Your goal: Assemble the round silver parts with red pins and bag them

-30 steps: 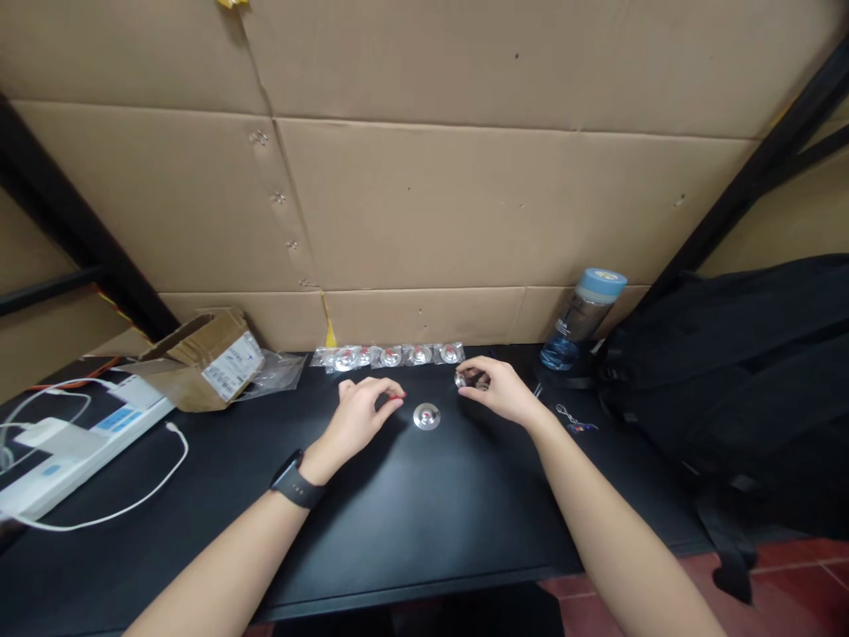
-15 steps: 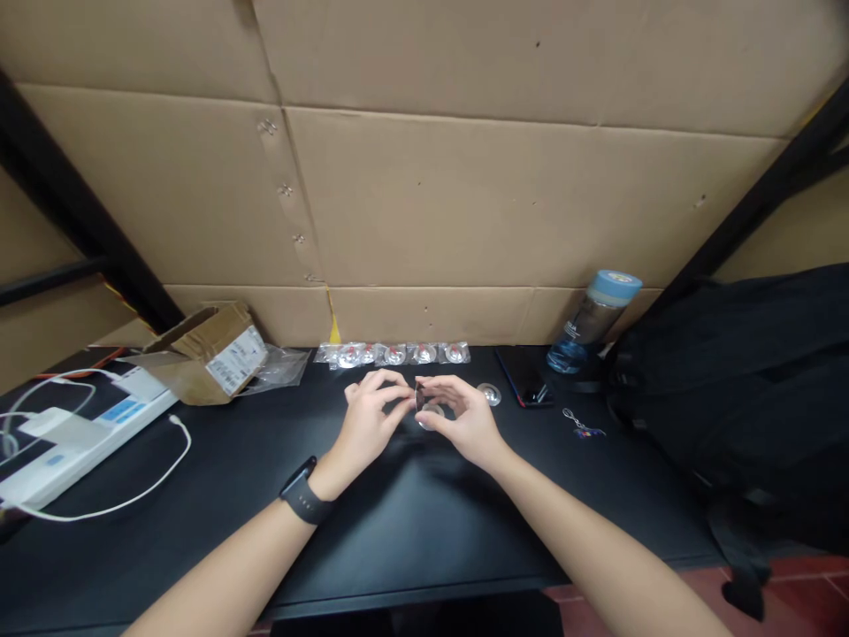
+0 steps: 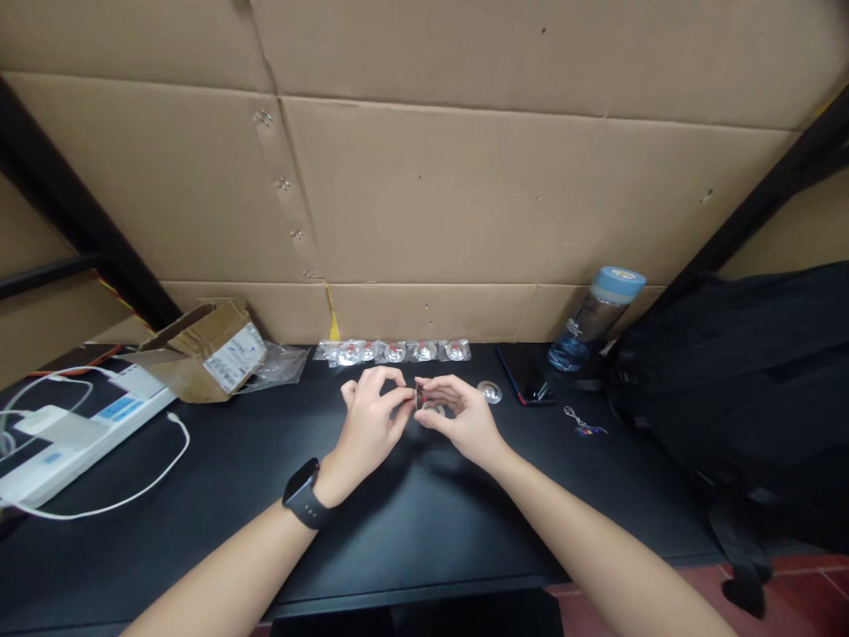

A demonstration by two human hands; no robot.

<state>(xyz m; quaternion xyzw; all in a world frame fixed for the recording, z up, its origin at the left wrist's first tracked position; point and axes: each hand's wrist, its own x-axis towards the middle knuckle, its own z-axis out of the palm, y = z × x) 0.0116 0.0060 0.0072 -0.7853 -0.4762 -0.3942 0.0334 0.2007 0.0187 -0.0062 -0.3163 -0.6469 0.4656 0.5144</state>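
A thin round metal disc (image 3: 418, 395) stands on edge between my hands, a little above the black table. My right hand (image 3: 468, 420) grips it by the rim, with the thumb below and the fingers above. At its left face, the thumb and index finger of my left hand (image 3: 371, 411) are pinched together on the middle of the disc. A bit of red shows on the disc's right side. Another shiny round disc (image 3: 434, 410) lies behind my right fingers, partly hidden. To the right of that hand a loose metal disc (image 3: 489, 392) lies flat.
Several wrapped discs (image 3: 394, 352) line the cardboard wall. On the left are an open carton (image 3: 222, 354), a plastic bag (image 3: 282, 363) and a white power strip (image 3: 99, 433) with cables. A phone (image 3: 523, 376), bottle (image 3: 593, 323), keychain charm (image 3: 587, 428) and black backpack (image 3: 743, 389) stand right.
My left wrist has turned, so more of the watch face shows and the left fingers sit higher. Red now shows beside the disc. My right hand keeps its grip; the view has shifted slightly.
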